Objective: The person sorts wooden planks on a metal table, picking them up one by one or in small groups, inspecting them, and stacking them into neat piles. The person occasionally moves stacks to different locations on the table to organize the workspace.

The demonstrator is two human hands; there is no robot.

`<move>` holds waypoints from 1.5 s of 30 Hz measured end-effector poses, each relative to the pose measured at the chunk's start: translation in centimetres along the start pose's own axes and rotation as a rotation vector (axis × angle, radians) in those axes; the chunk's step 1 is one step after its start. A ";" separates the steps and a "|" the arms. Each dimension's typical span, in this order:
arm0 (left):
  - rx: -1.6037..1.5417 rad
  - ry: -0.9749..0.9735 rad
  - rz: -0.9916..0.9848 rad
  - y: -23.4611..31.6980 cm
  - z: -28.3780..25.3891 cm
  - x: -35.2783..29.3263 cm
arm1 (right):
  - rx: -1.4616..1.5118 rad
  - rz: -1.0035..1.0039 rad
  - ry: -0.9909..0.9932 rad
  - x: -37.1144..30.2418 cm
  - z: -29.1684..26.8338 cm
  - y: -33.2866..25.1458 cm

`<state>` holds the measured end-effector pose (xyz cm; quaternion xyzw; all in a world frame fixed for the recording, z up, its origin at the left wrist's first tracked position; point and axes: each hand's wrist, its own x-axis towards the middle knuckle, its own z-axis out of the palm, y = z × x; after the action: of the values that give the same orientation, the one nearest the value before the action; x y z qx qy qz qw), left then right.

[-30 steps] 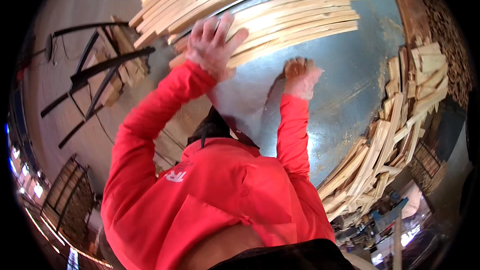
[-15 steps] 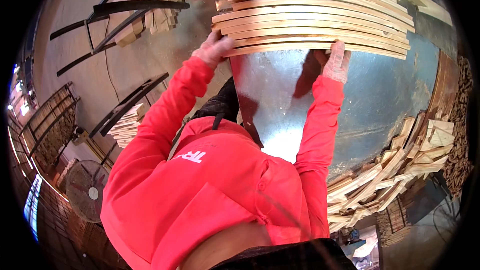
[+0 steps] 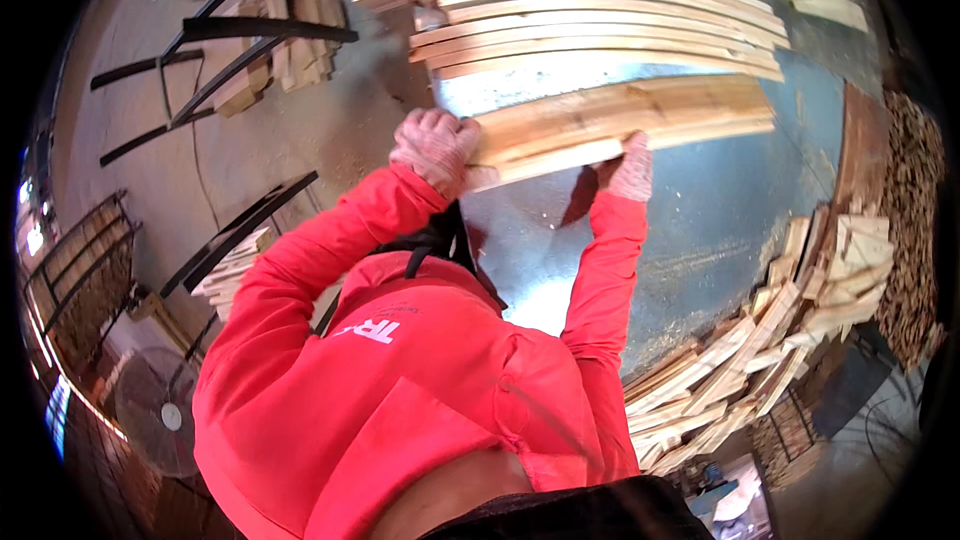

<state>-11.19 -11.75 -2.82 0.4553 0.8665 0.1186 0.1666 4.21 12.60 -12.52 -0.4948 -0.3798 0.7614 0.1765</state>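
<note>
Just above the metal tabletop (image 3: 700, 210) I hold a few light wooden boards (image 3: 620, 120), apparently stacked together, tilted so a broad face shows. My left hand (image 3: 435, 152), in a pale glove, is closed around their left end. Along their near edge my right hand (image 3: 630, 168), gloved too, grips with the thumb side up; its other fingers are partly hidden below the wood. Beyond the held boards lies a row of long wooden strips (image 3: 600, 15), side by side on the table.
Short offcuts (image 3: 720, 370) are heaped along the table's near right side, by a brown wooden edge (image 3: 860, 160). To the left stand black metal racks (image 3: 265, 30) with stacked wood, and a round fan (image 3: 160, 410). A loose board (image 3: 825, 5) lies at the far right.
The nearest boards have come away from the row toward me and turned to show a broad face. Both hands moved nearer my body with them, leaving a gap of bare metal.
</note>
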 end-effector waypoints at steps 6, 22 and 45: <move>0.250 -0.395 -0.205 -0.9 -0.9 4.8 | -0.377 -0.063 0.136 -1.8 3.1 -2.1; -0.399 0.511 -0.281 5.6 -14.9 -16.0 | -0.482 -0.112 -0.565 0.8 8.3 -6.0; 0.282 -0.174 0.114 5.5 1.6 2.7 | -1.385 0.122 1.062 -36.6 -36.8 -2.8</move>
<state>-7.86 -6.33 -2.79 0.5312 0.8296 -0.0345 0.1685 53.02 5.68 4.10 -0.7995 -0.5974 0.0363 -0.0515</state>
